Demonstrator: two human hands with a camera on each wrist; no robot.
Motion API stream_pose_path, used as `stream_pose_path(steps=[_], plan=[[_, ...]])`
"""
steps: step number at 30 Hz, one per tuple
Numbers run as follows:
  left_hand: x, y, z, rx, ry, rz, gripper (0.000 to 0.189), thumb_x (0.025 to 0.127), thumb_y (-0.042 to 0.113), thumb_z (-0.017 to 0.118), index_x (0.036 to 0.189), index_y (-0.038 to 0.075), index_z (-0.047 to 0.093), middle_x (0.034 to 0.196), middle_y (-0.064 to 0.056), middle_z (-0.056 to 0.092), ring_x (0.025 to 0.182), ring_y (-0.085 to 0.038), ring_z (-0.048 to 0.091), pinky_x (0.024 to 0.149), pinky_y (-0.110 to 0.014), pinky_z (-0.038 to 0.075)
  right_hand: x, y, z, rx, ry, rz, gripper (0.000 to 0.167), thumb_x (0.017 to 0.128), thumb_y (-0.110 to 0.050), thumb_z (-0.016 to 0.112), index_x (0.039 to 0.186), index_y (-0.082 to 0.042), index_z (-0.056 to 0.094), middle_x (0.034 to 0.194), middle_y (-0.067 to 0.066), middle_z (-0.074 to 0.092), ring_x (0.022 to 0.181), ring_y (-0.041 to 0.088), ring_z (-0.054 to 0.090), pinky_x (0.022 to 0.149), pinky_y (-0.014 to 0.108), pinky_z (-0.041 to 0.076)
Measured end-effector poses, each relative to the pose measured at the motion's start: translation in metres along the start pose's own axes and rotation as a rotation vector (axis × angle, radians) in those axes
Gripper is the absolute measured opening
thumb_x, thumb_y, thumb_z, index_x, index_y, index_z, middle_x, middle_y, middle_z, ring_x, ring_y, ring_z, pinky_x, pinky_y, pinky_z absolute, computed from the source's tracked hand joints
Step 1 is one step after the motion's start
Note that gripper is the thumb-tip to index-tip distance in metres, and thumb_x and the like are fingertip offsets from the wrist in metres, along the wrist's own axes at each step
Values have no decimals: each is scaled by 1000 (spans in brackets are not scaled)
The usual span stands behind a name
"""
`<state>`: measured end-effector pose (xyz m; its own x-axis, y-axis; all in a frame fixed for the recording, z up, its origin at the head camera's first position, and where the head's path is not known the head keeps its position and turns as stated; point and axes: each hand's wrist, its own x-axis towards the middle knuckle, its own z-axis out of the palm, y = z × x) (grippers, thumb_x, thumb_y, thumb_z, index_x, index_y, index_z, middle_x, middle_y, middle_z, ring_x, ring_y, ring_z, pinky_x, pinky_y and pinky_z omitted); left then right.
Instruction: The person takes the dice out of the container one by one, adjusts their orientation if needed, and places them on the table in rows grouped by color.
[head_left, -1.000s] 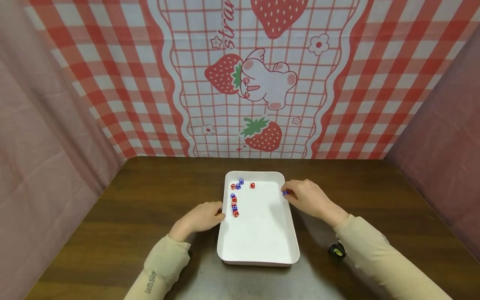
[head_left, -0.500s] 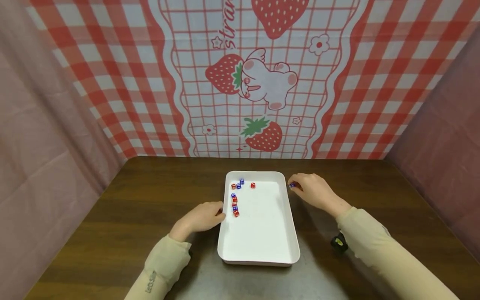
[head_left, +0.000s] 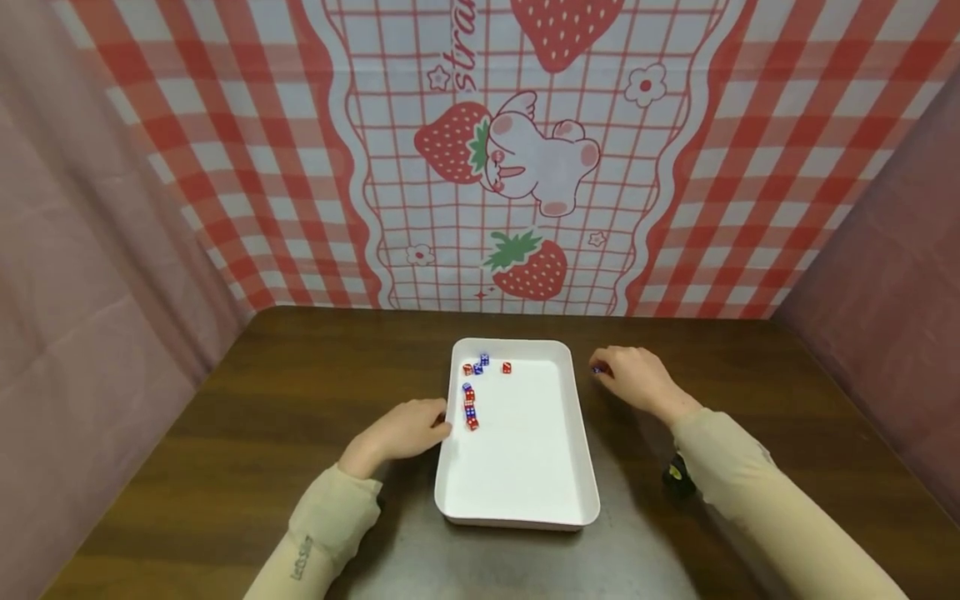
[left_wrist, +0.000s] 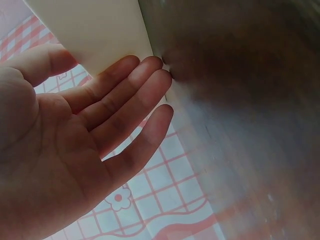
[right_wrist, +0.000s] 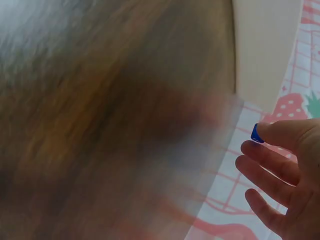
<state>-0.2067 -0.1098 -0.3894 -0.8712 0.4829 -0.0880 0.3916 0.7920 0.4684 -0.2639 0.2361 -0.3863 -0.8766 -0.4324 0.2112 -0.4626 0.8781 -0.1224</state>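
Note:
A white rectangular tray (head_left: 525,467) lies on the wooden table. My left hand (head_left: 402,430) holds its left side, thumb at the rim; the left wrist view shows the fingers (left_wrist: 145,95) nearly straight along the outer wall. Off the tray's right side, my right hand (head_left: 636,380) pinches a blue die (right_wrist: 257,134) between thumb and forefinger, the other fingers loosely bent. Inside the tray, several red and blue dice form a line (head_left: 470,407) along the left wall. A lone red die (head_left: 506,367) sits near the far end, right of a small group of dice (head_left: 477,368).
A red-and-white checked cloth with strawberries (head_left: 530,268) hangs behind the table (head_left: 337,358). Pink curtains (head_left: 97,275) close in both sides. Dark wood stretches left and right of the tray.
My right hand has moved right and slightly away from me, carrying the blue die from the tray's right rim out over the table. The left hand and the dice in the tray stay put.

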Motion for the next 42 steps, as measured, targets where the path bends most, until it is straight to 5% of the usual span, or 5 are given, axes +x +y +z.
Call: stream_pose_path(steps=[42], plan=[[-1, 3, -3, 6, -26, -7, 11, 88, 21, 51, 85, 11, 53, 74, -1, 52, 69, -17, 46, 64, -33, 38, 6, 21, 17, -122, -13, 64, 8, 78, -10, 65, 85, -8, 64, 81, 9, 66, 68, 28, 62, 55, 42, 47]])
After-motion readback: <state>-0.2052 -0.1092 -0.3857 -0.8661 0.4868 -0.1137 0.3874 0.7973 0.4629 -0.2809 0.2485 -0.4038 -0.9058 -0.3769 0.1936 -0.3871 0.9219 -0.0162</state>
